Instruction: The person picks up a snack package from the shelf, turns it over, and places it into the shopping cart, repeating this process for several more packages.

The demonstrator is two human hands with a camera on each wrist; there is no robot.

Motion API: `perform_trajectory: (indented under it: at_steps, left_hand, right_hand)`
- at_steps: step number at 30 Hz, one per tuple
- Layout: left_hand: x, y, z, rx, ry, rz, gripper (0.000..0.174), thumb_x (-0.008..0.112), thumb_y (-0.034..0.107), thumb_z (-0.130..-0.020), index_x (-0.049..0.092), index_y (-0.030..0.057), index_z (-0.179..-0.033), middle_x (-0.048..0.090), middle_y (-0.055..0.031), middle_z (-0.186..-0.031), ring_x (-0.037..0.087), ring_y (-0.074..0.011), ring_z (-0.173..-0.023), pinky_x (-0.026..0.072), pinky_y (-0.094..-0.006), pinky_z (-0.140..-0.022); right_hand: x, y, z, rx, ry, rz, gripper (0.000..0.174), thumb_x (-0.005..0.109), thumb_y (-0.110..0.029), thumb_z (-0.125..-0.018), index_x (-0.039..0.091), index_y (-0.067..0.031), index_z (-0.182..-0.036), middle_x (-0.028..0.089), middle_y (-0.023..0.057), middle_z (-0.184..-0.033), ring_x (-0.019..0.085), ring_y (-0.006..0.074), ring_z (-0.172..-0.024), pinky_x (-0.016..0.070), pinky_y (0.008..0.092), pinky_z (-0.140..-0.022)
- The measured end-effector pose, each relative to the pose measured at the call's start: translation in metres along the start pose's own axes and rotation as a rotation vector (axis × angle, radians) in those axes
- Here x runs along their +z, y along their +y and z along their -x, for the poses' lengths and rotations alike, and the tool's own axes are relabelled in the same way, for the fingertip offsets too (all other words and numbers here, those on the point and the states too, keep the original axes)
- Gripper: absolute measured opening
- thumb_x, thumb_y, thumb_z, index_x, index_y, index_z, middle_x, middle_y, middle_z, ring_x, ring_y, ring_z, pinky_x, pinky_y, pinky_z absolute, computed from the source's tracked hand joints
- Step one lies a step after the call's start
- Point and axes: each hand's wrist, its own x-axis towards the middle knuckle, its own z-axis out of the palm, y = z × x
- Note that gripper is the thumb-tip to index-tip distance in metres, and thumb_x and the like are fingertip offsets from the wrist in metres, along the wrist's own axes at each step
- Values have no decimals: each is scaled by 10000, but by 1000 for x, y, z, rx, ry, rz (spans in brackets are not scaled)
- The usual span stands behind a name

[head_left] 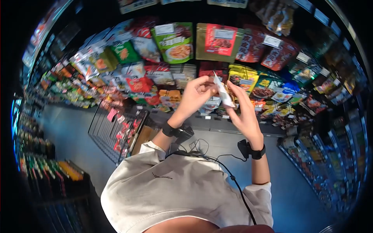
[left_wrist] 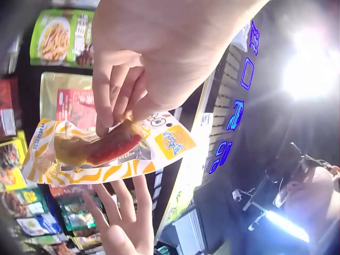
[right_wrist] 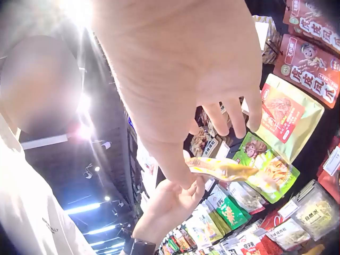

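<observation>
A small snack packet [left_wrist: 98, 149] with orange-and-white stripes and a clear window shows a reddish-brown piece of food inside. My left hand [head_left: 196, 99] pinches it at its upper edge between thumb and fingers, the other fingers curled close by. On the far side, my right hand [head_left: 244, 112] reaches toward the packet with fingers fairly straight, fingertips right at its lower edge in the left wrist view. From the right wrist, the packet [right_wrist: 223, 169] appears edge-on, beneath the spread right fingers.
Hanging snack pouches fill the shelves ahead, among them a green pouch [head_left: 174, 44] and a gold-and-red one [head_left: 217, 42]. A wire cart [head_left: 107, 130] with red packets stands at the left. More shelving [head_left: 322, 155] lines the right side. A cable [head_left: 233, 178] runs across my shirt.
</observation>
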Motion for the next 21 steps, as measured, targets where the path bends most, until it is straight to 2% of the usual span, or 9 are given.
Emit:
perform_trajectory:
  at_steps: [1, 6, 8, 12, 13, 16, 18, 19, 21]
  left_hand:
    - [5, -6, -11, -17, -36, 36, 203, 673, 45, -992, 617, -48, -1163, 703, -78, -1042, 704, -118, -953, 588, -269, -824]
    - [13, -7, -65, 37, -55, 79, 234, 709, 82, -981, 635, -8, -1184, 688, -63, -1112, 671, -90, -902, 560, -249, -816]
    - [11, -11, -85, 50, -115, 81, 251, 740, 129, -968, 657, -20, -1153, 709, -8, -977, 641, -28, -835, 531, -206, -711]
    - [26, 4, -112, -22, -125, 147, 182, 729, 118, -972, 711, -21, -1087, 689, 26, -897, 585, 2, -764, 492, -184, -662]
    - [34, -2, -122, 19, -115, 164, 170, 726, 115, -973, 710, -19, -1077, 682, 30, -888, 578, 5, -755, 483, -181, -654]
    - [54, -5, -146, 62, -134, 155, 110, 709, 106, -982, 697, -3, -995, 639, 51, -828, 533, 22, -709, 430, -169, -599]
    - [70, 4, -158, 18, -157, 167, 117, 703, 98, -983, 701, -12, -1023, 675, 25, -868, 578, 5, -752, 477, -182, -644]
    - [74, 9, -167, -65, -217, 127, 292, 687, 49, -980, 654, -62, -1248, 723, -88, -1157, 675, -114, -1048, 555, -281, -940]
    - [93, 1, -183, 24, -248, 196, 307, 686, 50, -981, 648, -60, -1265, 722, -101, -1178, 677, -121, -1066, 555, -288, -951]
  right_hand:
    - [-1, 3, -5, -7, 94, -1, 548, 669, -13, -926, 508, -27, -1450, 615, 189, -1360, 611, 357, -1224, 479, 390, -1024]
    - [-15, 20, -23, 164, 165, -53, 411, 639, -77, -1004, 527, 35, -1383, 681, 192, -1238, 667, 281, -1144, 500, 354, -967]
    - [-14, 18, -34, 192, 230, -136, 431, 637, -88, -1009, 506, 40, -1400, 681, 186, -1247, 659, 253, -1161, 506, 356, -960]
    - [-11, 8, -57, 128, 564, -198, 706, 673, -33, -965, 309, -1, -1569, 544, 225, -1412, 656, 263, -1156, 529, 374, -968]
    - [-17, 16, -55, 86, 546, -49, 872, 745, -30, -894, 240, -20, -1605, 420, 249, -1505, 639, 283, -1165, 547, 376, -960]
    - [-37, 8, -68, -6, 511, 464, 942, 870, -118, -766, 373, -49, -1563, 278, 266, -1593, 571, 364, -1248, 554, 435, -965]
    - [-47, 12, -71, 40, 510, 650, 843, 866, -150, -771, 474, -62, -1512, 207, 297, -1631, 461, 470, -1377, 487, 484, -1073]
    - [-54, 20, -71, 36, 521, 668, 829, 851, -138, -779, 473, -57, -1512, 209, 301, -1631, 433, 476, -1402, 468, 491, -1094]
    - [-70, 35, -72, 22, 550, 656, 810, 825, -113, -784, 473, -44, -1510, 231, 302, -1625, 418, 476, -1416, 448, 497, -1113]
